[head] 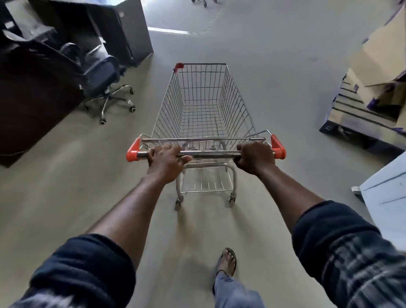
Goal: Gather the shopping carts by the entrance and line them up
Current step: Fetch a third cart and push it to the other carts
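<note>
An empty wire shopping cart (203, 103) with orange handle ends stands on the floor straight in front of me, pointing away. My left hand (165, 161) is closed around the left part of its metal handle bar (208, 153). My right hand (256, 157) grips the bar's right part, next to the orange end cap. Both arms are stretched forward. At the very top edge, wheels of other carts (203, 2) show far ahead.
A black office chair (96, 74) on castors and dark desks (123, 28) stand at the left. Stacked cardboard boxes (382, 55) on a pallet sit at the right, with a white counter edge (386, 193) nearer. Grey floor (263, 55) runs ahead. My sandalled foot (227, 261) steps forward.
</note>
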Tool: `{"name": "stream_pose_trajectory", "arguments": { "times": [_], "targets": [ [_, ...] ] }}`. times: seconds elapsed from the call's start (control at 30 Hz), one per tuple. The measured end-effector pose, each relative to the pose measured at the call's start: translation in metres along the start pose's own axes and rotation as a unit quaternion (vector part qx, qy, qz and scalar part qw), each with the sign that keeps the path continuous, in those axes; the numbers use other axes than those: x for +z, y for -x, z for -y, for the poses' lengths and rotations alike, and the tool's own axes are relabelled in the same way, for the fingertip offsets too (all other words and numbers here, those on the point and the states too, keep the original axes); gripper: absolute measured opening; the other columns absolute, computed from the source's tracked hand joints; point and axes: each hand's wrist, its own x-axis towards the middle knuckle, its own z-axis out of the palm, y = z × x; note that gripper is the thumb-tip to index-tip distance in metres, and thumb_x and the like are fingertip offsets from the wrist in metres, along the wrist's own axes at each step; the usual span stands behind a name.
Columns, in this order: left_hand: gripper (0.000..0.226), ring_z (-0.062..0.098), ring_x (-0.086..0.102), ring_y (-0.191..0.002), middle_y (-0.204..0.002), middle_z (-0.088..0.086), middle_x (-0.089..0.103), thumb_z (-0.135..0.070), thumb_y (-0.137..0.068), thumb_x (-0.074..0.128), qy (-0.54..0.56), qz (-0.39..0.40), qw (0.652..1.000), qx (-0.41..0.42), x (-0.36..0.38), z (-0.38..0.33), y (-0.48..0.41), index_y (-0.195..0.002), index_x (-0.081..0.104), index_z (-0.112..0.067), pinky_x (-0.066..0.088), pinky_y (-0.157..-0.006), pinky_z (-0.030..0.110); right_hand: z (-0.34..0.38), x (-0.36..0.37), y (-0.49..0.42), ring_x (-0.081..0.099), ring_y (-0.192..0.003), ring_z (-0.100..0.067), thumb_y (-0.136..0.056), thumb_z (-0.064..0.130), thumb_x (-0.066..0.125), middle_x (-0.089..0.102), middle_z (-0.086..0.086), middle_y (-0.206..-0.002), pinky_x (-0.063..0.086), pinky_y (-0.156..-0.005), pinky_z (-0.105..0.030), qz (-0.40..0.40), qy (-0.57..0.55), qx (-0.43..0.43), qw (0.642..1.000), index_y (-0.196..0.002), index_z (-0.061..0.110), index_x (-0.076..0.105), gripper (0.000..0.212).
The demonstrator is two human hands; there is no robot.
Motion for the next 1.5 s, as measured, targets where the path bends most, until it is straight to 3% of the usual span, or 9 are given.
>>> {"name": "stream_pose_trajectory", "arguments": {
  "times": [0.13,0.2,0.33,0.5,0.83,0.97,1.07,1.17,1.5],
  "targets": [
    [0.038,0.031,0.046,-0.116,-0.115,0.003,0.057,-0.061,-0.094,0.046,0.0,0.022,1.0,-0.011,0.01,-0.027,-0.079,-0.11,0.056,-0.028,0.018,-0.1,0.045,-0.027,0.012,-0.075,0.062,-0.086,-0.035,-0.078,0.034,0.065,0.066,-0.011,-0.083,0.045,-0.083,-0.045,-0.055,-0.014,0.005,0.998,-0.085,0.015,0.063,0.021],
    [0.04,0.032,0.045,-0.116,-0.116,0.004,0.057,-0.061,-0.095,0.043,-0.001,0.036,0.999,-0.014,0.012,-0.035,-0.12,-0.111,0.055,-0.027,0.02,-0.1,0.047,-0.036,0.019,-0.108,0.057,-0.093,-0.034,-0.078,0.053,0.066,0.064,-0.011,-0.09,0.042,-0.087,-0.047,-0.064,-0.019,0.017,0.998,-0.092,0.014,0.061,0.042],
    [0.042,0.035,0.043,-0.12,-0.118,0.006,0.055,-0.057,-0.097,0.044,0.0,0.068,0.997,-0.024,0.011,-0.04,-0.2,-0.122,0.054,-0.026,0.023,-0.102,0.049,-0.055,0.022,-0.176,0.05,-0.101,-0.028,-0.082,0.083,0.039,0.058,-0.005,-0.1,0.036,-0.095,-0.047,-0.039,-0.076,0.022,0.996,-0.105,0.017,0.06,0.073],
    [0.029,0.032,0.043,-0.12,-0.109,-0.001,0.047,-0.052,-0.098,0.046,-0.005,0.072,0.997,-0.015,0.006,-0.033,-0.303,-0.114,0.053,-0.028,0.024,-0.103,0.048,-0.063,0.028,-0.275,0.049,-0.105,-0.027,-0.087,0.082,0.03,0.061,-0.005,-0.106,0.032,-0.101,-0.046,-0.048,-0.101,0.044,0.993,-0.111,0.018,0.063,0.075],
    [0.046,0.038,0.02,-0.145,-0.151,0.013,0.034,-0.052,-0.101,0.038,-0.016,0.112,0.993,-0.03,0.015,-0.008,-0.565,-0.143,0.036,-0.031,-0.001,-0.12,0.056,-0.084,0.045,-0.524,0.042,-0.127,-0.026,-0.082,0.087,0.031,0.057,-0.001,-0.124,0.014,-0.114,-0.062,0.041,-0.115,0.129,0.984,-0.118,0.028,0.059,0.074],
    [0.045,0.035,0.014,-0.149,-0.156,0.013,0.03,-0.045,-0.102,0.039,-0.018,0.097,0.994,-0.047,0.011,-0.017,-0.665,-0.144,0.036,-0.028,-0.01,-0.12,0.055,-0.094,0.044,-0.628,0.038,-0.133,-0.031,-0.088,0.075,0.042,0.054,-0.008,-0.131,0.009,-0.112,-0.068,0.084,-0.11,0.163,0.977,-0.122,0.028,0.058,0.061],
    [0.043,0.034,0.015,-0.147,-0.151,0.012,0.033,-0.035,-0.101,0.043,-0.031,0.085,0.994,-0.065,0.014,-0.024,-0.732,-0.143,0.037,-0.03,-0.008,-0.117,0.064,-0.096,0.048,-0.697,0.028,-0.138,-0.035,-0.093,0.044,0.047,0.045,-0.013,-0.138,0.006,-0.109,-0.077,0.107,-0.127,0.194,0.967,-0.125,0.032,0.058,0.035],
    [0.042,0.033,0.007,-0.15,-0.155,0.012,0.028,-0.03,-0.1,0.046,-0.037,0.065,0.994,-0.083,0.016,-0.033,-0.786,-0.141,0.039,-0.029,-0.011,-0.111,0.069,-0.099,0.046,-0.755,0.025,-0.139,-0.038,-0.088,0.022,0.047,0.045,-0.014,-0.138,0.003,-0.106,-0.081,0.122,-0.112,0.207,0.964,-0.128,0.034,0.056,0.043],
    [0.052,0.043,0.011,-0.149,-0.153,0.01,0.038,-0.021,-0.101,0.048,-0.063,0.052,0.995,-0.053,0.025,-0.052,-1.036,-0.15,0.034,-0.03,0.004,-0.109,0.076,-0.17,0.064,-1.011,0.042,-0.129,-0.033,-0.092,0.025,0.054,0.06,-0.008,-0.126,0.011,-0.11,-0.077,0.114,-0.066,0.176,0.975,-0.116,0.026,0.063,0.026]
  ]
}}
